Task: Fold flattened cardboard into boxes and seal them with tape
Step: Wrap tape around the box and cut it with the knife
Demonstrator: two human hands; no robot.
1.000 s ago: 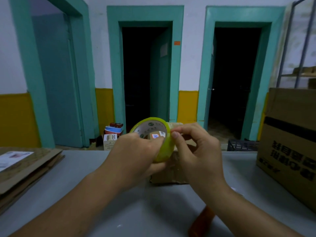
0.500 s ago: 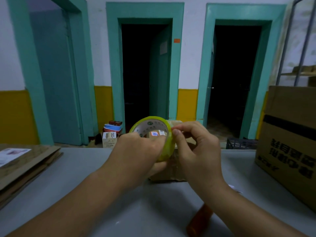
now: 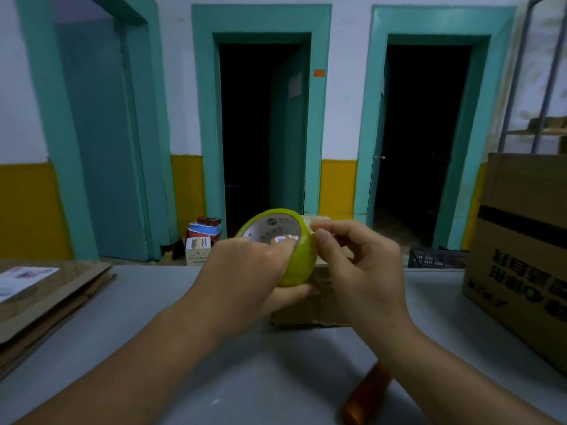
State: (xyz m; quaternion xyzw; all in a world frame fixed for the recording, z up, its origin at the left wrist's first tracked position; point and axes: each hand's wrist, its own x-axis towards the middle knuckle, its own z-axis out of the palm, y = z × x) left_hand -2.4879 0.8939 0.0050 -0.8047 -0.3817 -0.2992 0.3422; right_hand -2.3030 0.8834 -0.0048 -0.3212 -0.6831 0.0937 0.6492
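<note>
Above a grey table (image 3: 129, 326), the left hand (image 3: 245, 271) grips a yellow-green tape (image 3: 299, 265), fingers curled round it. The right hand (image 3: 365, 271) pinches its rim between thumb and forefinger. Just behind the hands sits a small box (image 3: 310, 312), with flat cardboard (image 3: 52, 299) at left and a big box (image 3: 521, 265) at right.

Glossy yellow-green plastic tape roll (image 3: 299, 265), matt rough corrugated cardboard box (image 3: 310, 308) behind, smooth grey table (image 3: 159, 305) lower frame

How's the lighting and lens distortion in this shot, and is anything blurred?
Head view: dim, bluish light; both open doorways are black inside; the wide lens bows the door frames; the tape roll, gripped by the left hand, looks sharp.
</note>
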